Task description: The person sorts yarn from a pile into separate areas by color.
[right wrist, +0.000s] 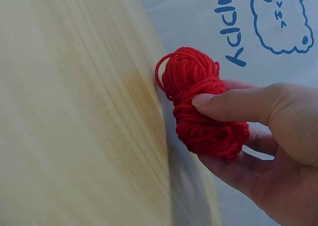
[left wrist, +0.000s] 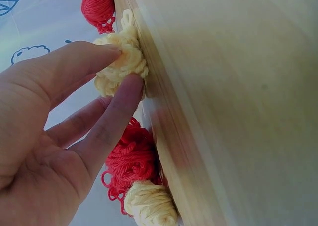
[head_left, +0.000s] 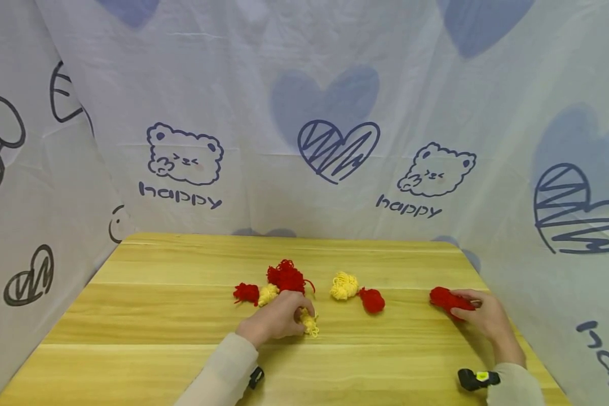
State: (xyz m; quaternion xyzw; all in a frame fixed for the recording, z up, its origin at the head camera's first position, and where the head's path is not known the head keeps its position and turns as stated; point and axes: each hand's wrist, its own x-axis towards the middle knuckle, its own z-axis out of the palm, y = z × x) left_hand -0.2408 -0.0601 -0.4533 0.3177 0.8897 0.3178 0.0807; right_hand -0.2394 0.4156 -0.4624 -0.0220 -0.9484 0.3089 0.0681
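Observation:
My left hand (head_left: 280, 318) pinches a small yellow yarn bundle (head_left: 311, 325) low over the table's middle. In the left wrist view, thumb and fingertips press into that yellow yarn (left wrist: 121, 62), whose loops stick out. Toward the table's right side, my right hand (head_left: 488, 320) holds a red yarn bundle (head_left: 448, 300). The right wrist view has the thumb across this red yarn (right wrist: 208, 121), narrowed at its middle, with other fingers behind and under it. Just beyond the left hand lie a large loose red yarn bundle (head_left: 286, 276) and a yellow one (head_left: 268, 294).
A small red yarn bundle (head_left: 246, 293) lies at the left end of the group. Between the hands, a yellow yarn bundle (head_left: 344, 286) sits beside a round red yarn ball (head_left: 373, 301). Printed white cloth (head_left: 264, 186) hangs around the wooden table (head_left: 147, 316).

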